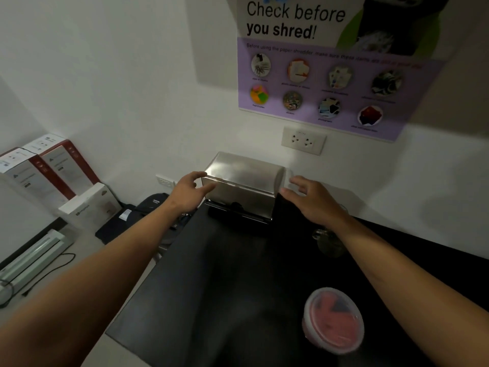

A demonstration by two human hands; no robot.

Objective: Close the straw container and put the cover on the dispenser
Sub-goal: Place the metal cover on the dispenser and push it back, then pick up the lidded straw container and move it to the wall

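Note:
A shiny steel straw container (242,181) with a curved lid stands at the back of a black surface (225,274), against the wall. Its lid looks lowered over the box, and a black base with a knob shows below the front. My left hand (191,192) reaches to the container's left end, fingers spread and touching the lid's corner. My right hand (309,197) is at the right end, fingers apart beside the side panel. A round translucent container with red contents and a clear lid (333,317) sits near the front right. A small clear glass piece (326,241) lies under my right forearm.
Red and white boxes (50,170) stand at the left on a lower grey counter, with a white box (90,205), a dark device (156,205) and a white laminator (34,254) with a cable. A wall socket (303,140) and a poster (325,64) hang behind.

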